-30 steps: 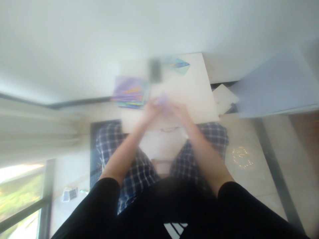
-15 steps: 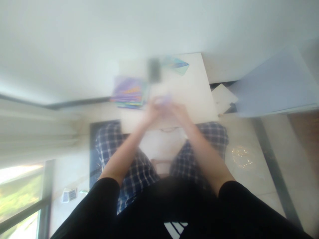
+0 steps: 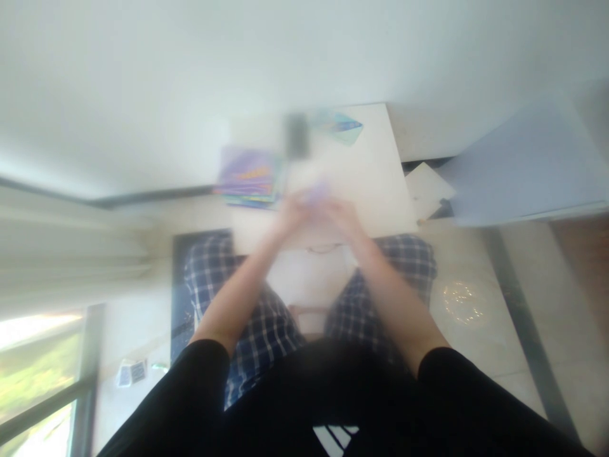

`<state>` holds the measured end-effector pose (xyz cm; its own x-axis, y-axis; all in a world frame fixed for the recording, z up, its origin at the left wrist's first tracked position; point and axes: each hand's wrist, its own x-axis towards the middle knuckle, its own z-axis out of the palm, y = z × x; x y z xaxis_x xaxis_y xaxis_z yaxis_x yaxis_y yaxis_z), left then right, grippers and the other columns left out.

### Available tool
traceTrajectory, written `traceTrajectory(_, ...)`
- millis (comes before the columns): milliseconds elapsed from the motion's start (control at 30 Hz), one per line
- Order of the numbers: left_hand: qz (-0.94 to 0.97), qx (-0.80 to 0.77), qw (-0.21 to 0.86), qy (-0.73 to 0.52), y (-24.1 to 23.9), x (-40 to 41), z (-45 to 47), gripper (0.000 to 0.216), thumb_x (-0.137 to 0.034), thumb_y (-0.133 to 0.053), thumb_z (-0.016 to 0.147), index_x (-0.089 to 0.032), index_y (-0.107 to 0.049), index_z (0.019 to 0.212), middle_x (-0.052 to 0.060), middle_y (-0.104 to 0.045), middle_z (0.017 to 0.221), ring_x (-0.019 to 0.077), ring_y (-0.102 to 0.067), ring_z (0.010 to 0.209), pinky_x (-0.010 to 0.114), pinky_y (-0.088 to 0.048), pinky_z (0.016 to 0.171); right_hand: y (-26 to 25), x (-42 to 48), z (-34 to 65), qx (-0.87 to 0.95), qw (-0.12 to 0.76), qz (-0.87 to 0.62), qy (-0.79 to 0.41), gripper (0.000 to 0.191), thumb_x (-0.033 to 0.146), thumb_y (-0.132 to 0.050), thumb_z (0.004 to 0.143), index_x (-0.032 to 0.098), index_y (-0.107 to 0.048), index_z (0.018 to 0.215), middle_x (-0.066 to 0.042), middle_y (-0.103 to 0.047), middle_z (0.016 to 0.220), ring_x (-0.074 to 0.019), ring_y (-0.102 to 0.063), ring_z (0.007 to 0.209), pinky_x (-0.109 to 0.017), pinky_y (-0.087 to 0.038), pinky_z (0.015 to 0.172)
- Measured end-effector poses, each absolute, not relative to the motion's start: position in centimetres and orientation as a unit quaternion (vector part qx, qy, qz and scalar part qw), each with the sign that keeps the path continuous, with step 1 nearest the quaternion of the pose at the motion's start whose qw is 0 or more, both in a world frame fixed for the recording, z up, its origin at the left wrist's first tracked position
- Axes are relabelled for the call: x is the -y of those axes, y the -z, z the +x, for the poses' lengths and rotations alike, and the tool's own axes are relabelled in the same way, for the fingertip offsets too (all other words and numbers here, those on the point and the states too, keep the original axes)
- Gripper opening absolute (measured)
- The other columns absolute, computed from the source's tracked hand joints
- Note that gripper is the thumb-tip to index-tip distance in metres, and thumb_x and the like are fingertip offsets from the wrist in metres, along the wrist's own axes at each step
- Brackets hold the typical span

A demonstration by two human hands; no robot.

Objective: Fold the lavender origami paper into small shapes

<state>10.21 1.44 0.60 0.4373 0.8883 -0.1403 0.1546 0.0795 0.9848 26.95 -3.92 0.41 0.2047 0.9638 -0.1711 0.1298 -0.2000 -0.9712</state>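
Both bare forearms reach forward from black sleeves and converge. The left hand (image 3: 291,214) and right hand (image 3: 346,217) sit close together over the near edge of the desk (image 3: 380,190), fingers too blurred to read.

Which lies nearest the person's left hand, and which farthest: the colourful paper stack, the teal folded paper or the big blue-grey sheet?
From the left hand:
1. colourful paper stack, just to its left on the table
2. teal folded paper, at the table's far edge
3. big blue-grey sheet, off to the right
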Motion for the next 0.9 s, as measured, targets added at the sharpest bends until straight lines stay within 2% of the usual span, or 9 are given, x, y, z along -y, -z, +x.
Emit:
traceTrajectory(133,0.626,-0.404,0.590,-0.311,0.5,-1.4,10.7,0.053,-0.033,-0.080,0.071,-0.014,-0.068,0.119,0.014,-0.071,0.124,0.0290,-0.069,0.114,0.040,-0.055,0.100,0.0,3.9,27.1,0.393,0.507,-0.640,-0.423,0.044,0.059,-0.078,0.067,0.019,-0.079,0.085,-0.005,-0.081,0.094,-0.0260,-0.074,0.098,-0.040,-0.054,0.098)
traceTrajectory(200,0.632,-0.395,0.592,-0.305,0.8,-1.4,10.8,0.047,-0.035,-0.079,0.073,-0.014,-0.069,0.115,0.014,-0.072,0.122,0.0292,-0.069,0.114,0.041,-0.054,0.101,0.1,4.0,27.0,0.381,0.513,-0.641,-0.426,0.042,0.057,-0.077,0.068,0.018,-0.079,0.086,-0.004,-0.081,0.094,-0.0259,-0.074,0.099,-0.040,-0.055,0.097)
traceTrajectory(333,0.632,-0.402,0.593,-0.297,0.3,-1.2,10.7,0.046,-0.038,-0.081,0.073,-0.017,-0.071,0.113,0.012,-0.074,0.116,0.0280,-0.071,0.108,0.040,-0.055,0.097,-0.1,4.0,27.0,0.398,0.488,-0.662,-0.406,0.035,0.050,-0.076,0.072,0.018,-0.079,0.083,-0.004,-0.080,0.087,-0.0254,-0.075,0.092,-0.039,-0.056,0.091)
traceTrajectory(400,0.627,-0.398,0.606,-0.284,-0.2,-1.1,10.3,0.040,-0.045,-0.076,0.077,-0.017,-0.074,0.105,0.010,-0.077,0.107,0.0263,-0.072,0.102,0.038,-0.057,0.092,-0.2,3.9,27.1,0.419,0.469,-0.674,-0.388,0.032,0.050,-0.075,0.075,0.018,-0.079,0.080,-0.004,-0.080,0.084,-0.0248,-0.075,0.089,-0.039,-0.057,0.089)
traceTrajectory(567,0.648,-0.419,0.569,-0.284,-0.3,-1.3,9.6,0.046,-0.060,-0.063,0.083,-0.016,-0.076,0.078,0.006,-0.076,0.079,0.0224,-0.072,0.078,0.033,-0.057,0.078,-0.6,3.9,27.4,0.451,0.454,-0.647,-0.415,0.051,0.069,-0.071,0.072,0.019,-0.078,0.079,-0.006,-0.080,0.082,-0.0255,-0.075,0.085,-0.037,-0.058,0.084)
traceTrajectory(667,0.642,-0.434,0.556,-0.301,0.2,-1.6,9.5,0.045,-0.059,-0.062,0.083,-0.016,-0.076,0.078,0.004,-0.076,0.076,0.0211,-0.071,0.075,0.031,-0.056,0.075,-0.7,3.9,27.5,0.448,0.469,-0.605,-0.462,0.065,0.082,-0.062,0.071,0.021,-0.078,0.084,-0.006,-0.080,0.091,-0.0256,-0.075,0.090,-0.037,-0.059,0.085)
traceTrajectory(733,0.625,-0.442,0.567,-0.305,0.1,-1.6,9.6,0.044,-0.058,-0.063,0.083,-0.016,-0.076,0.080,0.004,-0.076,0.078,0.0212,-0.071,0.077,0.031,-0.056,0.075,-0.7,3.8,27.5,0.454,0.467,-0.610,-0.452,0.070,0.086,-0.054,0.073,0.021,-0.078,0.084,-0.005,-0.080,0.090,-0.0252,-0.075,0.090,-0.037,-0.058,0.086)
traceTrajectory(900,0.609,-0.446,0.593,-0.280,-1.0,-1.2,9.8,0.037,-0.051,-0.071,0.079,-0.015,-0.077,0.085,0.006,-0.077,0.084,0.0215,-0.071,0.079,0.031,-0.056,0.074,-0.8,3.7,27.5,0.510,0.421,-0.672,-0.332,0.065,0.077,-0.046,0.087,0.021,-0.076,0.075,-0.006,-0.078,0.080,-0.0236,-0.073,0.085,-0.037,-0.054,0.091)
